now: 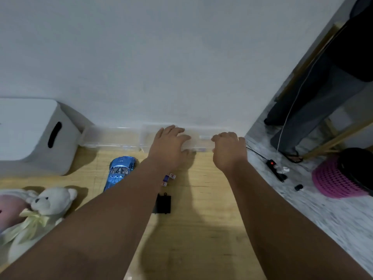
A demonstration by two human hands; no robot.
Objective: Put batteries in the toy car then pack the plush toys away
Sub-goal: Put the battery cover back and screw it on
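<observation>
A shiny blue toy car (120,170) lies on the wooden table, left of my left forearm. A few small batteries (169,178) lie beside that arm, and a black battery cover (163,203) lies just below them. A white teddy bear (43,209) and a pink plush toy (10,211) sit at the left edge. My left hand (168,147) rests with spread fingers on a clear plastic box (198,142) at the wall. My right hand (228,149) grips the right end of that box with curled fingers.
A second clear container (107,138) lies along the wall to the left. A white storage bin (34,136) with a handle slot stands at far left. Right of the table edge are a power strip (275,170), a pink basket (333,178) and a person's legs (314,110).
</observation>
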